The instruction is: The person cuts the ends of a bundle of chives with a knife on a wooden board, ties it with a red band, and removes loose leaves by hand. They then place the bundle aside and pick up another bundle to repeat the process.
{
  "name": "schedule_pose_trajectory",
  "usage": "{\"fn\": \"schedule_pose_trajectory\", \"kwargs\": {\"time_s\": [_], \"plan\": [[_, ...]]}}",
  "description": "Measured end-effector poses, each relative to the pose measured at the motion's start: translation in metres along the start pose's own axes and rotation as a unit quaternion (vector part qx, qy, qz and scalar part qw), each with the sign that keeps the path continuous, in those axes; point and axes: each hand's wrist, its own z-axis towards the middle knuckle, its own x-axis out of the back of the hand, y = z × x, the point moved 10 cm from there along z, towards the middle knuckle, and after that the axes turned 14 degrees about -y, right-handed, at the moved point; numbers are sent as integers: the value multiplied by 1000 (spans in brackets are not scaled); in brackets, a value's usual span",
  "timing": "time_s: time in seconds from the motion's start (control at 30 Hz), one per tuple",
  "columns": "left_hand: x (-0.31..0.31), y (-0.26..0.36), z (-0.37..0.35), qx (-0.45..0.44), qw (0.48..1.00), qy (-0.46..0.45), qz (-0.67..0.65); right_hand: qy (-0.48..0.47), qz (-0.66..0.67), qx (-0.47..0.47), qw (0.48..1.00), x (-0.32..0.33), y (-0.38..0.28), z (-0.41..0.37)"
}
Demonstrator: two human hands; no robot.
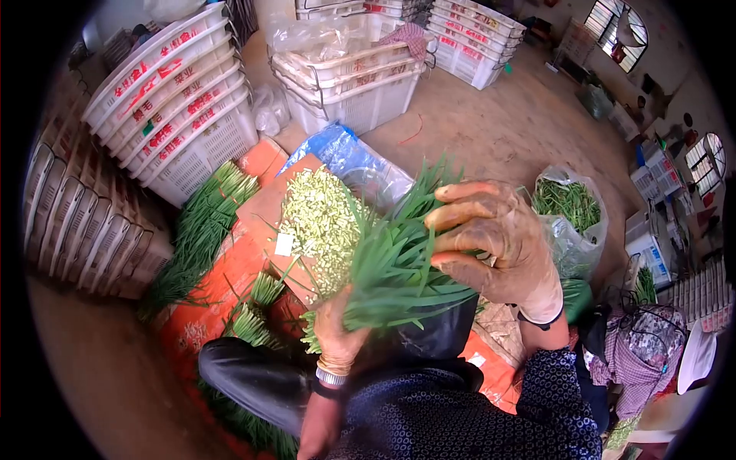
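Note:
My left hand point(337, 330), with a bracelet and bands at the wrist, is closed around the lower part of a bunch of garlic chives point(402, 264). The green leaves fan up and to the right over my lap. Beside their upper ends is my right hand point(491, 238) in a stained glove, its fingers apart and bent, fingertips right at the leaves. Just left of the bunch, a heap of pale, short stem ends point(318, 222) lies on a brown board point(264, 203). Tied bundles of chives point(257, 310) lie near my left knee.
More chives point(203, 222) lie on the orange sheet point(192, 326) at left. Stacked white crates point(184, 100) rise behind them, with other crates point(353, 96) ahead. A clear bag of greens point(567, 215) stands at right. Another person point(640, 356) is at the lower right.

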Motion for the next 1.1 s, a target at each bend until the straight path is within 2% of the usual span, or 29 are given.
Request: {"fn": "schedule_pose_trajectory", "kwargs": {"time_s": [0.07,0.1,0.2,0.23,0.47,0.57,0.6,0.67,0.7,0.77,0.87,0.93,0.97,1.1], "plan": [[0,0,-2,-7,1000,3,-1,-14,-27,-9,1000,-11,4,0],[0,-1,-3,-9,1000,5,1,-78,-43,-28,996,-20,9,-2],[-1,-3,-3,-9,1000,2,-3,-130,-34,-20,991,-31,9,-4],[-2,-4,-3,-7,1000,0,-6,-100,-87,18,991,-33,6,-5],[-5,-7,-3,-20,1000,6,-17,-102,-75,51,991,-42,9,-7],[-5,-5,-1,-29,999,6,-23,-53,-22,49,997,-40,12,-7],[-4,-2,1,-37,999,10,-26,0,87,35,996,-28,21,-8],[-5,-3,0,-29,999,14,-35,106,299,6,948,-8,45,-14],[-6,-5,-2,-15,999,14,-41,179,282,9,942,13,44,-19],[-9,-9,-3,-5,998,11,-59,130,208,64,967,19,28,-18],[-4,2,4,-23,1000,-4,-19,46,89,28,995,0,14,-11],[-4,3,4,-5,1000,1,-17,18,-12,-19,1000,-12,6,-1],[-8,-3,2,8,1000,-5,-27,-13,-41,-34,998,-20,7,3],[-10,-8,0,16,999,-21,-42,-36,-104,-55,992,-44,17,8]]}}
